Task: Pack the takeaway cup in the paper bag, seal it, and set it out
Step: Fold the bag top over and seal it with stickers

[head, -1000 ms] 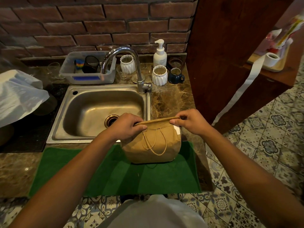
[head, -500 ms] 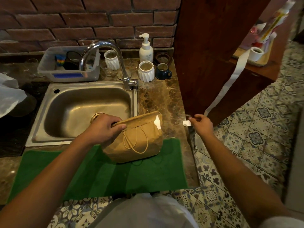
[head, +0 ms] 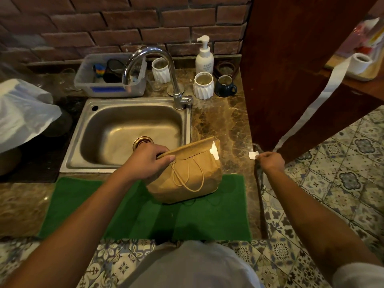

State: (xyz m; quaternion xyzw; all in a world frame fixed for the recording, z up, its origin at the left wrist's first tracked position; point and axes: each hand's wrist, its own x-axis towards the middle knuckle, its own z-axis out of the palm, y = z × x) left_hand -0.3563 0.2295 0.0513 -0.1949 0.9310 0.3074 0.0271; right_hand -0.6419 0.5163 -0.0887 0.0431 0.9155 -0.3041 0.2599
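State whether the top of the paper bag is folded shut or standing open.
Folded shut. The paper bag has its top edge rolled over; the left hand pinches it at one end and a white sticker holds the other.

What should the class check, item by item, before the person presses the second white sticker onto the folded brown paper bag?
1. Folded top of the brown paper bag held down by the left hand: ok.
2. First white sticker already on the fold's right end: ok.
3. Second small white sticker pinched in the right hand: ok.
4. Bag resting on the green mat: ok.
5. Takeaway cup inside: cannot tell, bag closed.
6. Sticker free of the white backing strip: cannot tell.
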